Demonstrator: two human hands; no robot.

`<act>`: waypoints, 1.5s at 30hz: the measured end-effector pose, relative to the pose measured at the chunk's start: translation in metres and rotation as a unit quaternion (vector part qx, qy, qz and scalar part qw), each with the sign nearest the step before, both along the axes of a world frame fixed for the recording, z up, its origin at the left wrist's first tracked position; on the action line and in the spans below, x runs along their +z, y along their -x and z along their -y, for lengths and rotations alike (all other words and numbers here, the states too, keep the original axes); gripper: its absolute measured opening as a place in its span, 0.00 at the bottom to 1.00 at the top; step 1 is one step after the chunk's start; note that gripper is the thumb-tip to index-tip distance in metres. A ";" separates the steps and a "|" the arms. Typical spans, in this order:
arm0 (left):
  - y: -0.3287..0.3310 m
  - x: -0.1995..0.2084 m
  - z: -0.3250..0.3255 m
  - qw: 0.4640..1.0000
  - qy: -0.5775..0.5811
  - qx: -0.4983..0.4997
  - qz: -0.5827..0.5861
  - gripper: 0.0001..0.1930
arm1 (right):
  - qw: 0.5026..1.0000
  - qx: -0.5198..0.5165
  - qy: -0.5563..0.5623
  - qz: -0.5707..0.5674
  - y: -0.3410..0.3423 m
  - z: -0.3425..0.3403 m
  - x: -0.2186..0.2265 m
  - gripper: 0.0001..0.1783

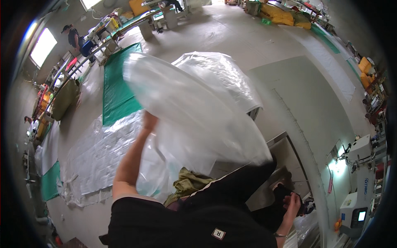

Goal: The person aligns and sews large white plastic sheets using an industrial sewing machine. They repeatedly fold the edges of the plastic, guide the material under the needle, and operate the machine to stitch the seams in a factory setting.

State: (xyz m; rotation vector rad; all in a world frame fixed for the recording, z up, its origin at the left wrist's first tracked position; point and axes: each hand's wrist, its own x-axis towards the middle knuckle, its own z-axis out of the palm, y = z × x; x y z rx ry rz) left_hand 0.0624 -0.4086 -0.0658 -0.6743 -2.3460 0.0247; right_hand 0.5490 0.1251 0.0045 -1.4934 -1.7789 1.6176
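Note:
A large sheet of clear, milky plastic [198, 111] billows in front of me, blurred by motion at its far and right edges. At its near left side my left hand [149, 121] grips it, with my arm stretched forward and the fingers mostly hidden by the plastic. My right hand [292, 203] is down at the right beside my black trouser leg, its fingers curled in; whether a small thing is inside them I cannot make out. An olive-green cloth [188, 184] lies bunched at my lap.
More clear plastic [215, 68] is draped over a stand ahead. Green sheeting [120, 87] and plastic [103, 157] lie on the floor at left. A sewing machine [359, 194] with a lit screen stands on the grey worktable [302, 91] at right. A person [75, 39] stands far left.

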 end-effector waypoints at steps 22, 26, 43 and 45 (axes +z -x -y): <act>-0.104 0.192 0.200 0.964 0.027 0.250 -0.087 0.15 | 0.931 0.271 -0.223 0.106 0.066 -0.012 -0.105 0.10; -0.115 0.115 0.195 0.870 0.209 0.341 0.287 0.15 | 0.907 0.288 -0.207 0.227 0.027 -0.017 -0.123 0.11; -0.389 0.182 0.225 0.214 0.221 0.701 0.643 0.13 | 0.881 0.326 -0.170 0.297 0.017 -0.011 -0.136 0.12; -0.356 0.189 0.210 0.303 0.193 0.708 0.608 0.15 | 0.902 0.303 -0.138 0.275 0.017 -0.005 -0.120 0.13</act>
